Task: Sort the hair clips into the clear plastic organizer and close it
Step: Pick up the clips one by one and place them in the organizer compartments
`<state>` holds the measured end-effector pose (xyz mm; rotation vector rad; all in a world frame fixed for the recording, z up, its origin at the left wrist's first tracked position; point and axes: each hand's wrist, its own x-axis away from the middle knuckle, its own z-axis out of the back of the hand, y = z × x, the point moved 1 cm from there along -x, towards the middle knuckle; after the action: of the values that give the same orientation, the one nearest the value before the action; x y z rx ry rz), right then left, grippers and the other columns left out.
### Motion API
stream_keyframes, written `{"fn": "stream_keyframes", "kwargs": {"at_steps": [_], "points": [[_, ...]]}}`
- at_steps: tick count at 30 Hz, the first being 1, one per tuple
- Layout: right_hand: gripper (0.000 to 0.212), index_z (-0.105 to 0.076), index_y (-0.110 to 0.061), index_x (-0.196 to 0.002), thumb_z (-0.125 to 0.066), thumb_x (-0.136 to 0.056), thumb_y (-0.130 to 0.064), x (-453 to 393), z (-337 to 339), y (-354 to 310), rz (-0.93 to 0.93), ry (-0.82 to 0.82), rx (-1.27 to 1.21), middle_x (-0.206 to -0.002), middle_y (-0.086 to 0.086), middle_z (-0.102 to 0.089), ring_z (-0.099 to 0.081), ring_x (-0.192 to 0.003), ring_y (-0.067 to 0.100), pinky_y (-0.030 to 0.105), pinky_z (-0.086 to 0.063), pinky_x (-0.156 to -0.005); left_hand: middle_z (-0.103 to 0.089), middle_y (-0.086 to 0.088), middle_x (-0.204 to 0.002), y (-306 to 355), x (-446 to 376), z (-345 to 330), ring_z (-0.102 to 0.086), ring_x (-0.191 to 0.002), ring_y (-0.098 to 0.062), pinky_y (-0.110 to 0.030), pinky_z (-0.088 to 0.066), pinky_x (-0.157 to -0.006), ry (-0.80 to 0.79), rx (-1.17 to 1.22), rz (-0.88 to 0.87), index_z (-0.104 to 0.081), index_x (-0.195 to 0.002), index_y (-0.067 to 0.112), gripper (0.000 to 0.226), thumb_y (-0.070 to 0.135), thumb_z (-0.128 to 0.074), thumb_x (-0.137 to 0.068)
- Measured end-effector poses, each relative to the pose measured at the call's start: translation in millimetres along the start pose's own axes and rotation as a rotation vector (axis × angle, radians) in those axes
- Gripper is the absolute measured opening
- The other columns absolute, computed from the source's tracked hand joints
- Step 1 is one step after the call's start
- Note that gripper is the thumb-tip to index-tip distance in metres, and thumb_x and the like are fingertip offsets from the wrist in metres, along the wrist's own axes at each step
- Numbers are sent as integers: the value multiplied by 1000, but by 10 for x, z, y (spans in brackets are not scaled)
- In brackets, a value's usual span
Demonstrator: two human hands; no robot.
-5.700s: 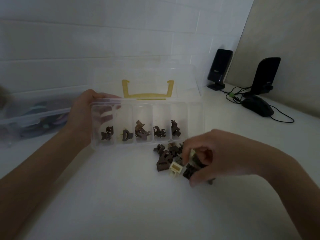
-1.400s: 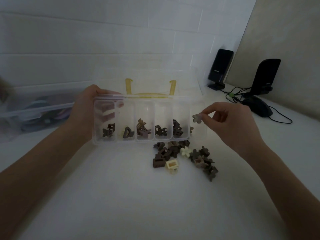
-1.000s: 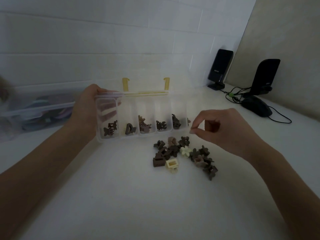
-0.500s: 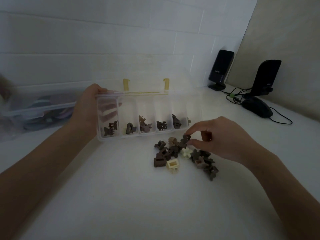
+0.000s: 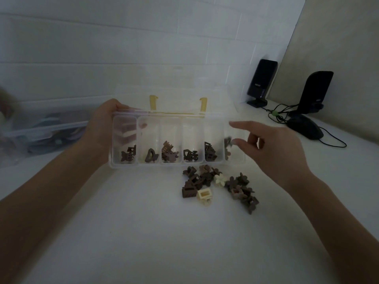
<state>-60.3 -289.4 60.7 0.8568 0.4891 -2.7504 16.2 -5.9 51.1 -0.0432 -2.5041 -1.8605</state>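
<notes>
Hair clips: loose pile beneath your right hand, whose fingers are spread, holding nothing I can confirm. Organizer: tilted up in your left hand, gripped at its end; tip it further and sorted clips may spill across compartments.

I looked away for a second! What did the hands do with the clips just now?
The right hand rose from the loose pile to the organizer, dropping a dark clip into its rightmost compartment, fingers now spread. The left hand still grips the organizer's left end; the pile stays put.

Your left hand's fingers hide behind the organizer; at nine o'clock, a blurred storage bin is cut off, contents unreadable.
</notes>
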Motion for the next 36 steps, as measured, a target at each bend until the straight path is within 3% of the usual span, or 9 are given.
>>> {"fn": "stream_keyframes", "kwargs": {"at_steps": [6, 10, 14, 16, 20, 23, 29, 32, 36], "points": [[21, -65, -36, -91, -59, -76, -50, -12, 117, -42, 53, 40, -168, -52, -12, -52, -47, -46, 10, 28, -46, -52, -68, 0, -68, -15, -26, 31, -63, -67, -16, -20, -46, -55, 20, -23, 2, -61, -81, 12, 27, 24, -37, -84], [19, -68, -30, -79, -62, -76, -48, 47, 109, -149, 170, -133, -228, -46, -7, -50, -45, -43, 15, 15, -35, -46, -65, 4, -63, -15, -33, 19, -62, -57, -12, -21, -43, -57, 74, -38, 49, -57, -76, 17, 21, 28, -40, -82], [23, -68, -41, -94, -57, -78, -53, 76, -28, -192, 167, -330, -34, -48, -13, -46, -46, -44, 6, 12, -33, -52, -65, 1, -73, -9, -36, 45, -60, -65, -17, -18, -47, -51, 131, -27, 79, -59, -88, 14, 24, 28, -41, -81], [33, -61, -47, -111, -52, -81, -57, 89, -92, -198, 148, -373, 59, -52, -14, -45, -42, -49, -2, 10, -32, -56, -65, 2, -60, -15, -29, 50, -58, -59, -17, -18, -46, -50, 146, -27, 91, -58, -80, 13, 24, 27, -39, -83], [45, -55, -47, -119, -41, -81, -66, 120, -208, -263, 87, -323, 76, -52, -19, -34, -35, -52, -1, 11, -25, -53, -62, 5, -46, -34, 0, 26, -54, -58, -17, -25, -41, -57, 149, -21, 71, -53, -68, 15, 28, 26, -37, -88], [34, -60, -46, -112, -46, -85, -61, 135, -304, -334, 54, -324, 64, -54, -21, -31, -38, -58, 0, 10, -25, -54, -66, 4, -55, -47, -4, 32, -61, -56, -16, -25, -43, -58, 129, -12, 85, -56, -72, 16, 26, 28, -39, -87], [24, -65, -44, -106, -58, -84, -48, 151, -289, -354, 81, -274, -37, -48, -19, -35, -40, -45, 3, 11, -25, -47, -68, 2, -62, -60, -35, 58, -60, -69, -17, -26, -45, -59, 92, 2, 105, -60, -83, 16, 25, 32, -41, -86], [18, -70, -36, -98, -66, -80, -38, 148, -231, -314, 100, -170, -217, -44, -16, -42, -47, -47, 5, 10, -34, -48, -65, 1, -73, -49, -37, 70, -60, -66, -15, -22, -48, -55, 110, 24, 110, -57, -81, 19, 20, 33, -43, -84], [20, -72, -30, -97, -71, -79, -22, 69, -136, -248, 10, 4, -484, -72, -16, -60, -53, -61, 5, 8, -40, -53, -61, 0, -85, -52, -46, 90, -59, -70, -13, -26, -48, -61, 44, 7, 49, -57, -93, 19, 21, 34, -46, -83]]}}
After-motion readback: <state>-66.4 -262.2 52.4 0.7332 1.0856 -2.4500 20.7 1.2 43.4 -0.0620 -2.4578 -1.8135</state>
